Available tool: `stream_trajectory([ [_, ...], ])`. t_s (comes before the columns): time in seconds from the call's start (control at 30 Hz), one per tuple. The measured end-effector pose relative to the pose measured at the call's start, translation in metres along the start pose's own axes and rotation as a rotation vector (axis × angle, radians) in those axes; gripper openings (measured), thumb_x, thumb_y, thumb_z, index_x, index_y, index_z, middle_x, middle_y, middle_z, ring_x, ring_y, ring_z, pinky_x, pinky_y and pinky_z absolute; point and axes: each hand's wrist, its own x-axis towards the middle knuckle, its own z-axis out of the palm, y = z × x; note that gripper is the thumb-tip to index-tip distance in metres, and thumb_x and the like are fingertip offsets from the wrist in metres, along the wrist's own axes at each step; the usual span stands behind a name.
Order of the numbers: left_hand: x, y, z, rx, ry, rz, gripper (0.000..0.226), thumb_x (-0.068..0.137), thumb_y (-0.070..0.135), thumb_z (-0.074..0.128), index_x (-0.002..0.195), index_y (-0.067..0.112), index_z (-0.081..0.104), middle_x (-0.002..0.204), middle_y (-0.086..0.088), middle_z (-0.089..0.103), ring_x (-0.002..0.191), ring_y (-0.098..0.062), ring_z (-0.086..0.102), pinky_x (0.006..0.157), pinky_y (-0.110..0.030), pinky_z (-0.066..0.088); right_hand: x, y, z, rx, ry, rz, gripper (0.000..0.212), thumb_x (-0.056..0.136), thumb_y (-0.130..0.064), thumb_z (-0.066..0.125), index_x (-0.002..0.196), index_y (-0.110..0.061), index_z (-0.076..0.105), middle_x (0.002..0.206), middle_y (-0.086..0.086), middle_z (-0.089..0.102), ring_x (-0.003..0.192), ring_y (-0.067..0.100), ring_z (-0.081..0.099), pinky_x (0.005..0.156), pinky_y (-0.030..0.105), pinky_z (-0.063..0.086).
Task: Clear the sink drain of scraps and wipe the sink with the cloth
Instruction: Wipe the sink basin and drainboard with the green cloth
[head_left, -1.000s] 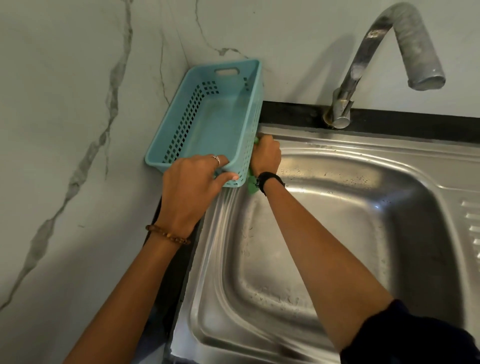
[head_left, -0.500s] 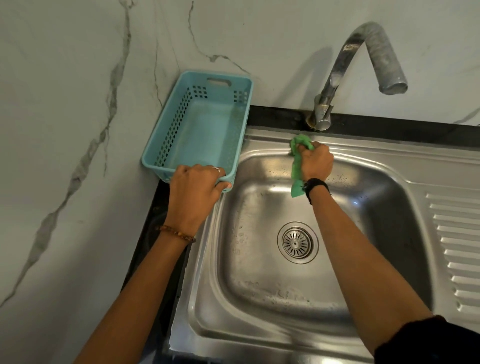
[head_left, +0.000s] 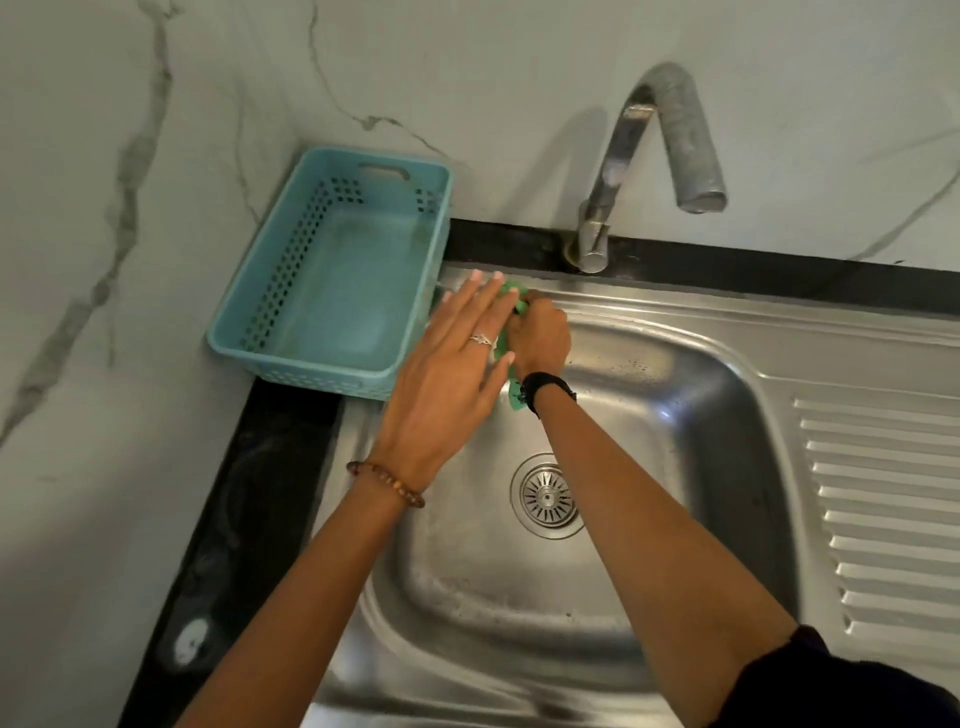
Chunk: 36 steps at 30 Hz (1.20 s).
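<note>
- I find the right hand (head_left: 537, 338) fisted on the green cloth (head_left: 511, 395), upper centre of frame, at the back-left corner of the sink (head_left: 675, 384).
- The left hand (head_left: 452, 364) is spread flat, gripping nothing, just left of the right and overlapping the cloth.
- The cloth's long axis runs upper frame to lower, its tail hanging past the right wrist.
- The drain (head_left: 548, 496) lies below and slightly right of the fist; I judge the right hand better placed for it. No scraps visible on it.
- The basket (head_left: 291, 291), upper left, looks empty.
</note>
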Motion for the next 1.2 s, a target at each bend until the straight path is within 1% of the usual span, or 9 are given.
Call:
stream_trajectory([
  [0.1,0.02,0.01,0.04,0.003,-0.134,-0.049,0.064,0.093,0.025,0.048,0.146,0.014,0.014,0.156,-0.004,0.011,0.137,-0.005,-0.006,0.113,-0.026,0.0,0.015,0.033,-0.033,0.015,0.084,0.053,0.026,0.09,-0.024,0.056,0.106,-0.006,0.063,0.101,0.016,0.07,0.093,0.032,0.064,0.078,0.037,0.051],
  [0.2,0.039,0.005,0.079,0.068,-0.306,-0.073,0.078,0.091,0.031,0.051,0.146,0.013,-0.001,0.157,-0.007,-0.004,0.142,-0.014,-0.011,0.112,-0.028,-0.007,0.027,0.073,-0.078,0.011,0.174,0.117,0.026,0.089,-0.024,0.057,0.105,-0.005,0.065,0.1,0.018,0.07,0.094,0.034,0.063,0.071,0.032,0.045],
  [0.4,0.053,-0.017,0.126,0.251,-0.474,-0.153,0.098,0.082,0.038,0.061,0.145,0.01,-0.008,0.156,-0.012,-0.008,0.144,-0.026,-0.008,0.112,-0.039,-0.007,0.04,0.129,-0.149,0.003,0.294,0.295,0.03,0.09,-0.024,0.058,0.108,0.0,0.064,0.104,0.02,0.068,0.095,0.033,0.064,0.078,0.032,0.048],
  [0.53,0.048,-0.025,0.139,0.276,-0.533,-0.187,0.109,0.077,0.04,0.066,0.144,0.012,-0.015,0.155,-0.01,-0.016,0.143,-0.025,-0.013,0.106,-0.042,-0.015,0.036,0.115,-0.132,0.027,0.239,0.188,0.028,0.091,-0.02,0.056,0.114,-0.004,0.062,0.107,0.017,0.068,0.098,0.031,0.063,0.076,0.027,0.045],
  [0.73,0.053,-0.027,0.147,0.353,-0.613,-0.258,0.117,0.075,0.044,0.066,0.138,0.015,-0.029,0.152,-0.007,-0.027,0.14,-0.021,-0.022,0.1,-0.049,-0.021,0.026,0.079,-0.081,-0.052,-0.015,-0.102,0.029,0.09,-0.023,0.058,0.113,-0.007,0.06,0.104,0.012,0.07,0.091,0.025,0.066,0.074,0.026,0.049],
  [0.83,0.053,-0.029,0.147,0.36,-0.624,-0.265,0.115,0.077,0.042,0.065,0.136,0.018,-0.031,0.152,-0.005,-0.029,0.139,-0.019,-0.023,0.1,-0.05,-0.021,0.029,0.087,-0.085,-0.142,0.0,-0.168,0.029,0.09,-0.027,0.058,0.111,-0.008,0.059,0.099,0.012,0.07,0.087,0.027,0.066,0.071,0.032,0.051],
  [0.93,0.053,-0.022,0.141,0.361,-0.645,-0.281,0.112,0.079,0.042,0.064,0.14,0.017,-0.027,0.151,-0.007,-0.029,0.14,-0.022,-0.023,0.105,-0.055,-0.017,0.033,0.107,-0.103,-0.211,0.054,-0.103,0.027,0.089,-0.024,0.059,0.11,-0.007,0.058,0.096,0.015,0.071,0.085,0.031,0.066,0.071,0.036,0.051],
  [1.1,0.039,0.035,0.137,0.162,-0.668,-0.263,0.106,0.082,0.044,0.059,0.139,0.023,-0.028,0.15,-0.007,-0.033,0.138,-0.024,-0.026,0.106,-0.054,-0.019,0.024,0.137,-0.142,-0.298,0.166,0.062,0.023,0.09,-0.021,0.057,0.108,-0.007,0.058,0.096,0.017,0.07,0.088,0.033,0.065,0.077,0.037,0.05],
  [1.2,0.009,0.079,0.132,-0.056,-0.804,-0.227,0.103,0.083,0.048,0.057,0.138,0.029,-0.028,0.148,-0.004,-0.036,0.137,-0.022,-0.029,0.107,-0.047,-0.02,0.01,0.155,-0.166,-0.378,0.209,0.149,0.025,0.092,-0.023,0.054,0.107,-0.004,0.058,0.097,0.021,0.069,0.09,0.038,0.063,0.077,0.039,0.048],
])
